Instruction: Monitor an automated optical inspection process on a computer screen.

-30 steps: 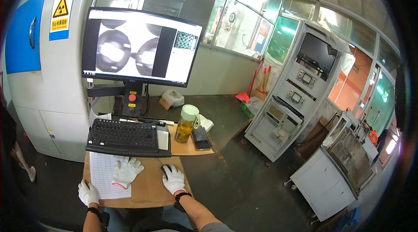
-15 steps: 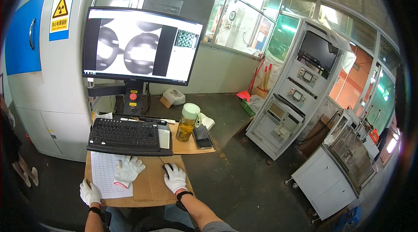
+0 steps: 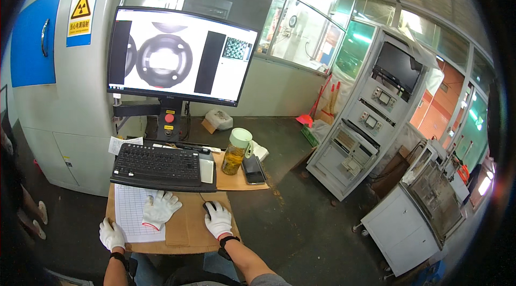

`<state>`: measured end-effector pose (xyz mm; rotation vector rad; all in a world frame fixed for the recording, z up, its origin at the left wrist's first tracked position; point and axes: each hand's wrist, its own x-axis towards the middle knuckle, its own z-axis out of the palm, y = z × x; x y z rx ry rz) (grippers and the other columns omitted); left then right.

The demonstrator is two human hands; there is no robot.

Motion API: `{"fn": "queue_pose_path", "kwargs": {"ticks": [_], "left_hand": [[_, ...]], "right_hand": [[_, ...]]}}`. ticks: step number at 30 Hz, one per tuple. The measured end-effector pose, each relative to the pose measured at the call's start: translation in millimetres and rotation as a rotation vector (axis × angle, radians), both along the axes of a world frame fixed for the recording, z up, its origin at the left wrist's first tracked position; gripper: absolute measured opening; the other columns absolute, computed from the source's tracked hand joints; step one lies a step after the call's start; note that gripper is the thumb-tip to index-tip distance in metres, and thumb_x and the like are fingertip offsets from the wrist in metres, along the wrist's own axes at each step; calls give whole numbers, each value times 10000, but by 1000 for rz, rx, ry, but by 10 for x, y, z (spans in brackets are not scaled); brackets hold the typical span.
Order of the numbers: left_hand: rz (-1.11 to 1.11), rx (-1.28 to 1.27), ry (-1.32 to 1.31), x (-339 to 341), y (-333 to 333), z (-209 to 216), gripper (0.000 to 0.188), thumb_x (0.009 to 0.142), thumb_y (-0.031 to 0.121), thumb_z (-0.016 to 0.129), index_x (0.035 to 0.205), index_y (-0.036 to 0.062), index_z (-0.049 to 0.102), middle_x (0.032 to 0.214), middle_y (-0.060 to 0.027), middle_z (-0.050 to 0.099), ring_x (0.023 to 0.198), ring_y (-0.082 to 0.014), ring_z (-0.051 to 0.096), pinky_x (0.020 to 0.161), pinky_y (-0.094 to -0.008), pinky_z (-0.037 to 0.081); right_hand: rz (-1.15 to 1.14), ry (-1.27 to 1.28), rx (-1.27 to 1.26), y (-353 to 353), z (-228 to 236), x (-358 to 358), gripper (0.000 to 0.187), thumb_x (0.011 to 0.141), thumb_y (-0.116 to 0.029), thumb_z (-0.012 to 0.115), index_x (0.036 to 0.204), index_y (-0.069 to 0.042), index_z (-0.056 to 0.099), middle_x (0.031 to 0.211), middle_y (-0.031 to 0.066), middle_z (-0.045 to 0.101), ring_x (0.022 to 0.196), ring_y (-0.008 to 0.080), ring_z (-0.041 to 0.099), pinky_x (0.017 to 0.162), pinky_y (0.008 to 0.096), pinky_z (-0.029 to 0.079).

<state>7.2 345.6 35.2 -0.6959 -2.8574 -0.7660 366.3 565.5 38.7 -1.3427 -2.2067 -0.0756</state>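
My right hand (image 3: 218, 220), in a white knit glove, rests over a black computer mouse (image 3: 210, 208) on the brown cardboard desk top (image 3: 185, 227). My left hand (image 3: 112, 234), gloved alike, is closed over the desk's left edge, beside a printed table sheet (image 3: 130, 215). An unworn white glove (image 3: 160, 209) lies partly on that sheet, between my hands. Just beyond is a black keyboard (image 3: 158, 164) on a raised shelf. Above it a monitor (image 3: 180, 58) displays a grey X-ray-like picture of a round part with a bright centre and small holes.
Right of the keyboard stand a green-lidded jar (image 3: 235, 151) and a dark phone (image 3: 253, 170). A red button (image 3: 169, 118) sits under the monitor. At left is a large cabinet (image 3: 75, 125) with a blue door; a person's legs (image 3: 29, 208) show beside it. An instrument rack (image 3: 360, 119) stands right.
On the monitor, two large dark round shapes have given way to one clearer, ringed part, left of centre. My head view has shifted slightly; both hands stay in place.
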Motion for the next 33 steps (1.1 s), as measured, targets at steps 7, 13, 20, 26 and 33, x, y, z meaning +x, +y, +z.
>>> {"fn": "queue_pose_path", "kwargs": {"ticks": [7, 13, 20, 26, 33], "left_hand": [[11, 26, 15, -20, 20, -58, 368, 951, 253, 636, 1291, 112, 635, 1170, -156, 655, 1051, -368, 657, 905, -491, 535], [19, 27, 18, 36, 3, 43, 375, 918, 265, 653, 1259, 109, 661, 1141, -159, 658, 1019, -367, 659, 889, -497, 531], [10, 29, 20, 69, -5, 106, 372, 912, 267, 658, 1252, 115, 658, 1123, -154, 659, 1007, -364, 660, 881, -498, 531], [19, 20, 27, 63, -21, 74, 349, 918, 247, 658, 1244, 122, 653, 1117, -152, 661, 1002, -359, 661, 871, -491, 530], [5, 28, 14, 67, -14, 125, 347, 920, 246, 661, 1239, 113, 655, 1113, -151, 663, 1006, -355, 660, 874, -486, 528]], "right_hand": [[13, 2, -43, -31, 94, 22, 471, 877, -293, 677, 1342, -232, 639, 1367, 118, 599, 1091, 403, 643, 908, 547, 531], [18, -20, -61, -22, 132, -1, 480, 862, -289, 689, 1335, -226, 645, 1364, 127, 611, 1095, 406, 640, 931, 546, 521], [17, -15, 11, -18, 82, 13, 467, 850, -277, 696, 1313, -221, 658, 1341, 151, 622, 1075, 415, 645, 931, 550, 522], [15, -47, -37, -48, 127, -1, 468, 860, -294, 691, 1325, -245, 661, 1375, 159, 614, 1103, 426, 640, 948, 553, 523], [12, -50, -46, -45, 141, 0, 467, 856, -297, 693, 1320, -245, 668, 1377, 163, 616, 1110, 434, 638, 956, 561, 520]]}}
